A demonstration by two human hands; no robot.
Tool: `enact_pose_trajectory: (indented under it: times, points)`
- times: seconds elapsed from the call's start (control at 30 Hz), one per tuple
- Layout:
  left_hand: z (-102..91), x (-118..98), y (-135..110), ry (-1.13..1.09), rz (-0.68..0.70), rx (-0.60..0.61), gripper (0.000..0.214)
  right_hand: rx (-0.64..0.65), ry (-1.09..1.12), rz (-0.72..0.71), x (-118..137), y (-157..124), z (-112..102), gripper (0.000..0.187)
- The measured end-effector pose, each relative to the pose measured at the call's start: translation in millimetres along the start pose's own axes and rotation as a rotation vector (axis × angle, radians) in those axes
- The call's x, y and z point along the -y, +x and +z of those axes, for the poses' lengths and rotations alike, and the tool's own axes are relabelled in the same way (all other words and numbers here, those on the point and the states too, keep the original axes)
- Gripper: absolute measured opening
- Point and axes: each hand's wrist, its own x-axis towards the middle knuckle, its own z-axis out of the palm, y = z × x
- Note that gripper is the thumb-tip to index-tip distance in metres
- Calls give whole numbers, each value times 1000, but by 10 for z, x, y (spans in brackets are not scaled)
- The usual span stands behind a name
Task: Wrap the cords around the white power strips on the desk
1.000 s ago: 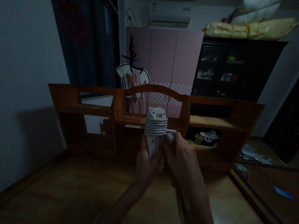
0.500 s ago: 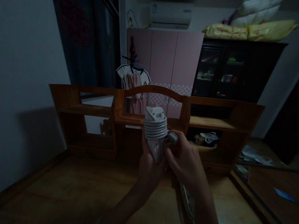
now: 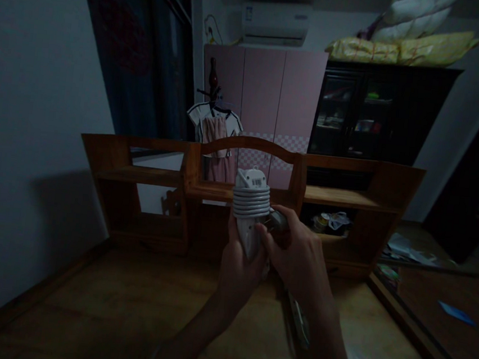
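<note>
A white power strip (image 3: 246, 239) stands tilted upright in the middle of the view, its back side with a label facing me. Its white cord (image 3: 251, 201) is wound in several tight turns around the upper part. My left hand (image 3: 237, 267) is closed around the lower end of the strip. Beside the coil, my right hand (image 3: 296, 247) grips the grey plug (image 3: 276, 221) at the cord's end, its prongs towards the strip. The right thumb reaches to the strip's side. The fingers behind the strip are hidden.
Below the hands lies a wooden surface (image 3: 126, 304) with a long, thin object (image 3: 300, 321) partly behind my right forearm. A wooden shelf unit (image 3: 249, 142) runs across the far edge. Beyond it are hanging clothes (image 3: 215, 123), a pink wardrobe (image 3: 260, 91) and a dark cabinet (image 3: 415, 117).
The power strip has turned slightly more upright. My right thumb has shifted up and left against the strip, while the plug stays in the right hand.
</note>
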Motion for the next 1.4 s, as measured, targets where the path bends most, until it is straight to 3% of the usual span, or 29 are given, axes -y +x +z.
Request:
enact_pose_trajectory:
  times: [0.57,0.73,1.0,1.2,1.4]
  points:
    - [-65,3,13,122,65,-16,80,-17,14,-60,4,-1,-4,39]
    - [-47,-22,9,199,61,-132,78,-34,55,-85,26,-11,-3,38]
    - [-84,30,-27,242,165,-234,79,-102,120,-137,96,-32,-30,36]
    - [-94,78,-31,249,187,-263,85,-87,121,-157,127,-37,-65,40]
    - [-63,45,-7,184,211,-346,84,30,180,-235,192,-71,-110,46]
